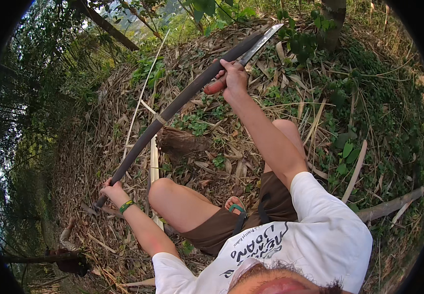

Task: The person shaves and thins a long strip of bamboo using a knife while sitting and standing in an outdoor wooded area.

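Left hand (115,191) clamped on dark pole (187,94), some fingers hidden; right hand (235,80) clamps pole plus knife (261,45), mid-handle covered.

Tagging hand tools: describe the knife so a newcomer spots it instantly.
Find the long dark pole and follow it up to the person's right hand. The knife is in that hand, its reddish handle poking out beside the fist. Its shiny metal blade sets it apart from the dull pole alongside.
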A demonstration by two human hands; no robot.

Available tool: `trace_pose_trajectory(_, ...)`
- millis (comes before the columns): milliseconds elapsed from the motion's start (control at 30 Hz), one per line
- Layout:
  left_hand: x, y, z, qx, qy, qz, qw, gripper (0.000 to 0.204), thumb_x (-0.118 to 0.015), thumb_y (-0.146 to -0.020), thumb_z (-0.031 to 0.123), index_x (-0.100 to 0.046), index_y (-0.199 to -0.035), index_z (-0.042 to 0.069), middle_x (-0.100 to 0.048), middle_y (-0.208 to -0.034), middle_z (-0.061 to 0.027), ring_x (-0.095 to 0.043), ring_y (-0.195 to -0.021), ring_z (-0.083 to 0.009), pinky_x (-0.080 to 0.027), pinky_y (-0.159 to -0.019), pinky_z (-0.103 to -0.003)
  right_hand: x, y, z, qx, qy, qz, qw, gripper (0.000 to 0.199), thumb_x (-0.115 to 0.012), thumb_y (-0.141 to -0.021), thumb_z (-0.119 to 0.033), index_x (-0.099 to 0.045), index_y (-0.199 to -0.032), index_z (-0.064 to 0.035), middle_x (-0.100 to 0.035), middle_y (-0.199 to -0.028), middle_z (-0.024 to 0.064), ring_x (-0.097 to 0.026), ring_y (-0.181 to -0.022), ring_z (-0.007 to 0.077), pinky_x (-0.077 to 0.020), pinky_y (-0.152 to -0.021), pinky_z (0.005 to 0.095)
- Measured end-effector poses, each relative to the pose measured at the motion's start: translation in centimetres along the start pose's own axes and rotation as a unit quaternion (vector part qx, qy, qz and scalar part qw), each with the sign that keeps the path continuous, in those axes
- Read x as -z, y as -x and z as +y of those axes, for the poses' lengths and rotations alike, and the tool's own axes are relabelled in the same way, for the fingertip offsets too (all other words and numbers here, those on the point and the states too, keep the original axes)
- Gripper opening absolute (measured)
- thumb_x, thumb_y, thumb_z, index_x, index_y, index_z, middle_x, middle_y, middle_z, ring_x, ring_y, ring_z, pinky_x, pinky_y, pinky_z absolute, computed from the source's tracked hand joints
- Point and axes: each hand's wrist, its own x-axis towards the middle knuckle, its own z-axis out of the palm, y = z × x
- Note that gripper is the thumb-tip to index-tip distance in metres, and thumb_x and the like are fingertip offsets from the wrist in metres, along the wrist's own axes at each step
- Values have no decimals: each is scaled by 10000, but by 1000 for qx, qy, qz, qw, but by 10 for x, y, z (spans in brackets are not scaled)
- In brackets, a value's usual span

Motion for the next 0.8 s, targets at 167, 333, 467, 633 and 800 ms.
trace_pose_trajectory(167,-63,48,-59,309,-133,-3,942,960,-564,-856,685,-201,-1507,79,-238,-1486,-247,-400,-1200,-431,-418,-958,-592,-27,2,-68,161,-5,-66,985,227,-716,-860,-35,-495,-886,-79,-679,-854,112,-538,-595,116,-504,-554,270)
trace_pose_trajectory(333,-131,99,-13,105,-168,-121,973,743,-649,-885,540,-377,-1380,56,-475,-1335,-178,-495,-1223,-290,-393,-1032,-509,-66,22,-117,211,42,-202,956,244,-722,-868,-51,-480,-891,-77,-703,-911,158,-537,-591,114,-501,-555,265)
trace_pose_trajectory(467,-229,183,79,-144,-122,-347,919,398,-610,-968,402,-488,-1184,91,-639,-1096,-77,-609,-1068,-178,-466,-962,-351,-95,28,-145,247,36,-292,923,207,-704,-875,-48,-498,-860,-61,-722,-911,166,-554,-576,86,-503,-527,249)
trace_pose_trajectory(633,-291,285,166,-327,-118,-502,792,383,-572,-995,338,-527,-1227,37,-676,-1080,-97,-642,-1050,-178,-495,-975,-354,-129,58,-166,273,38,-352,895,143,-699,-894,-128,-574,-866,-64,-666,-748,83,-568,-568,102,-483,-523,248)
trace_pose_trajectory(800,-309,318,219,-493,-15,-518,699,358,-572,-990,324,-616,-1151,7,-690,-1053,-106,-649,-1038,-212,-506,-985,-393,-153,98,-170,272,89,-361,888,130,-715,-891,-120,-601,-842,-80,-555,-635,-14,-521,-541,75,-457,-511,208)
